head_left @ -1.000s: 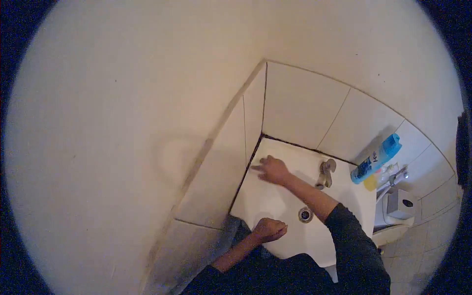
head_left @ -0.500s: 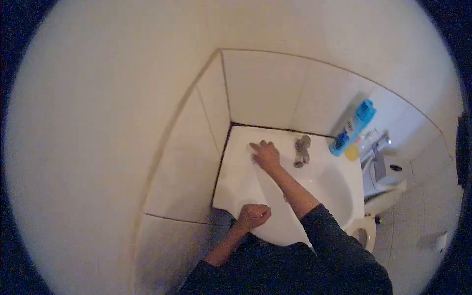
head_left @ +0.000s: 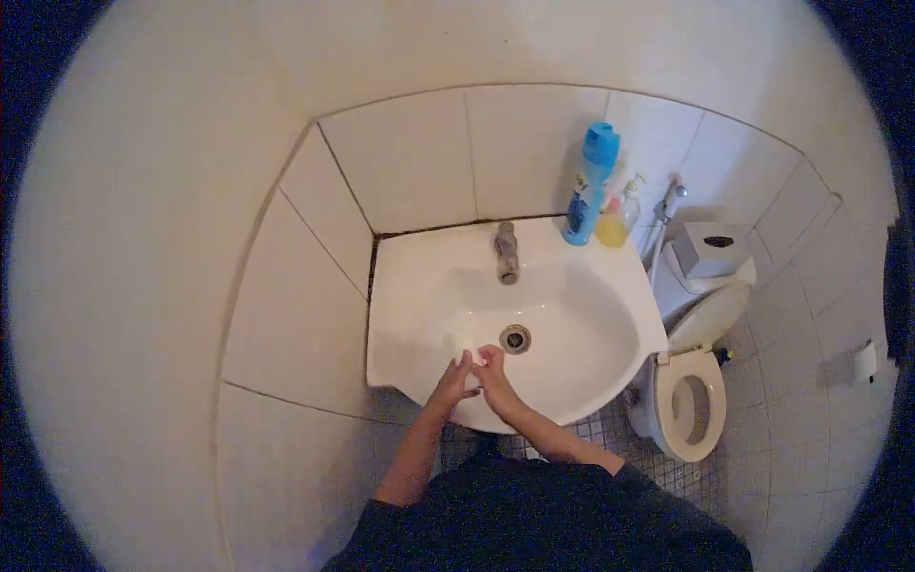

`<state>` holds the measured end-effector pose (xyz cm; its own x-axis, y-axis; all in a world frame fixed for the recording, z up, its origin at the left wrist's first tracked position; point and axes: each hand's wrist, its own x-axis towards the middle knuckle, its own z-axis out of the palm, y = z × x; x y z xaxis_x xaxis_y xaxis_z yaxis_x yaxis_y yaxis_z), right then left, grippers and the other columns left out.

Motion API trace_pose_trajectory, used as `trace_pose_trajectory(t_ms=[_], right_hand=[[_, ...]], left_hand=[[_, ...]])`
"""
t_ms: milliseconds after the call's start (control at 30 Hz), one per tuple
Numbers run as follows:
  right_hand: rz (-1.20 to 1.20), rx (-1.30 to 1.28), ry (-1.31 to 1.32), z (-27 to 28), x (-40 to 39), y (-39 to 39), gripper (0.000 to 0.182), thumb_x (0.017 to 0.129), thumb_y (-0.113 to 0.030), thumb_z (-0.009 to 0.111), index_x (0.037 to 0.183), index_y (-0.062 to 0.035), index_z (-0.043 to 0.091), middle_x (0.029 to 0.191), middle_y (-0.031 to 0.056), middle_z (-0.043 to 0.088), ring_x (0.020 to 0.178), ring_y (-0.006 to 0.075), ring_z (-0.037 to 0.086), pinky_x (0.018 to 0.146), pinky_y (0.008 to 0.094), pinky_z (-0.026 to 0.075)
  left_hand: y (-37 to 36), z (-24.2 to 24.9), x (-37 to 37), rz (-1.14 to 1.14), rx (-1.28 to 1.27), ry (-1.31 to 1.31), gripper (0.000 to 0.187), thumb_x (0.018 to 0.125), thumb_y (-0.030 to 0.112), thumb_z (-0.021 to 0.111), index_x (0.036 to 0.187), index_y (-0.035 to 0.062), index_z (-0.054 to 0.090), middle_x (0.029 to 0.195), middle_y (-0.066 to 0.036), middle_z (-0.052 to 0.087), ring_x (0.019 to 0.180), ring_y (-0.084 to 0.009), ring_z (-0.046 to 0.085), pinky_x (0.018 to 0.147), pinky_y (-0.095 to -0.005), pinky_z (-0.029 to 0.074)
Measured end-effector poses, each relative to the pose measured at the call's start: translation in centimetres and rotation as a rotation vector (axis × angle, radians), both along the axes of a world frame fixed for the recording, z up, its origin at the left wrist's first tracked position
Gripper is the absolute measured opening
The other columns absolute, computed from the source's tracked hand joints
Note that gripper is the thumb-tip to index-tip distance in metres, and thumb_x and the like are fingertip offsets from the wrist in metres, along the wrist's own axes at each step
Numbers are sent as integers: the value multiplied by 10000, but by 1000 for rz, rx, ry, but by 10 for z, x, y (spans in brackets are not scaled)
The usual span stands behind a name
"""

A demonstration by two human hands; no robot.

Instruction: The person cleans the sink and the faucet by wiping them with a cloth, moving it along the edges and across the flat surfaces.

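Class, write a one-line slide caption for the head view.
Left hand and right hand, close together over a white sink, near its drain.

The left hand (head_left: 448,389) and right hand (head_left: 495,381) were close together over the white washbasin (head_left: 596,377), fingertips nearly meeting; anything between them was too small to tell. Just beyond the fingers, to their right, was the round drain (head_left: 516,338), with the metal faucet (head_left: 507,255) farther ahead. Well ahead and rightward of them stood a blue spray can (head_left: 589,186) and a pump bottle (head_left: 614,229) of yellow liquid.
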<state>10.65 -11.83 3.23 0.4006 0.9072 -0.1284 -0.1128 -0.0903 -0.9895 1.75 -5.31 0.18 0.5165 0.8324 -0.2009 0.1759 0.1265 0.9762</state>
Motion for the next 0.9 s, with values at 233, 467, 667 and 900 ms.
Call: trace_pose_trajectory(t_ms=[233, 467, 667, 900], right_hand=[[22, 141, -640, -6, 44, -69, 336, 856, -288, 371, 1073, -81, 522, 1164, 131, 446, 1090, 269, 380, 920, 372, 282], [-700, 91, -95, 6, 157, -165, 237, 854, -280, 416, 944, -94, 533, 904, -8, 546, 743, 95, 473, 624, 244, 378], [-905, 217, -105, 24, 171, -170, 141, 839, -173, 456, 908, -76, 532, 815, 0, 528, 680, 76, 456, 587, 207, 361], [-686, 218, -329, -15, 138, -92, 120, 826, -103, 442, 889, -41, 523, 775, 28, 544, 643, 99, 483, 551, 230, 397]], left_hand=[[5, 18, -23, 78, -560, -468, 407, 808, 345, 540, 1043, 50, 388, 851, -108, 536, 778, -227, 567, 648, -358, 500], [33, 66, -45, 250, -284, -285, 317, 824, 301, 516, 978, 65, 373, 766, -94, 527, 641, -203, 568, 555, -336, 498], [70, 59, -39, 247, -77, -106, 397, 797, 287, 540, 1024, 19, 357, 866, -124, 525, 695, -208, 552, 595, -319, 473], [117, 60, -8, 104, 634, 306, 504, 723, 274, 638, 1066, -38, 442, 1019, -192, 490, 972, -293, 470, 837, -351, 381]])
